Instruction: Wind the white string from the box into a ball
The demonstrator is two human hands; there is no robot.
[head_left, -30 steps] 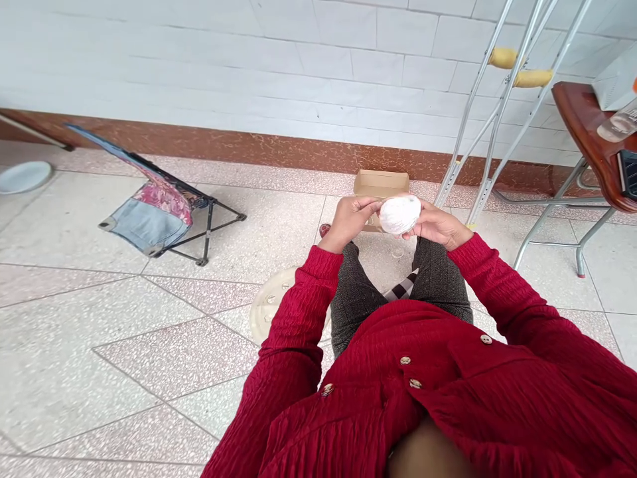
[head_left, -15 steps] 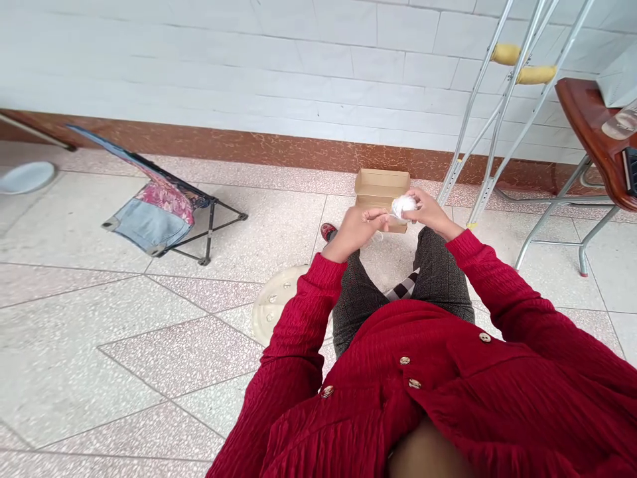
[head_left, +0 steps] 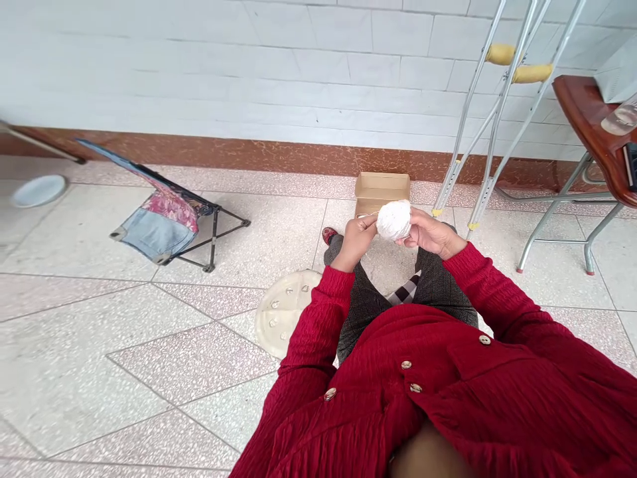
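A white ball of yarn (head_left: 394, 220) is held up between my hands, over the space in front of my knees. My right hand (head_left: 432, 234) grips it from the right side, fingers curled beneath it. At its left edge my left hand (head_left: 359, 238) is closed in a pinch, with a thin white strand at the fingertips. Behind the ball an open cardboard box (head_left: 382, 187) rests on the floor near the wall, its lower part partly hidden by the ball and my hands.
Metal crutches (head_left: 490, 126) lean on the wall at the right, beside a brown table (head_left: 590, 126). A folding chair (head_left: 162, 229) stands at the left. A round beige lid-like object (head_left: 279, 305) lies left of my legs.
The ball has turned and shows larger, nearer the camera and lower. My left hand has moved in close to its left side, with its fingers curled more tightly. The view has shifted slightly.
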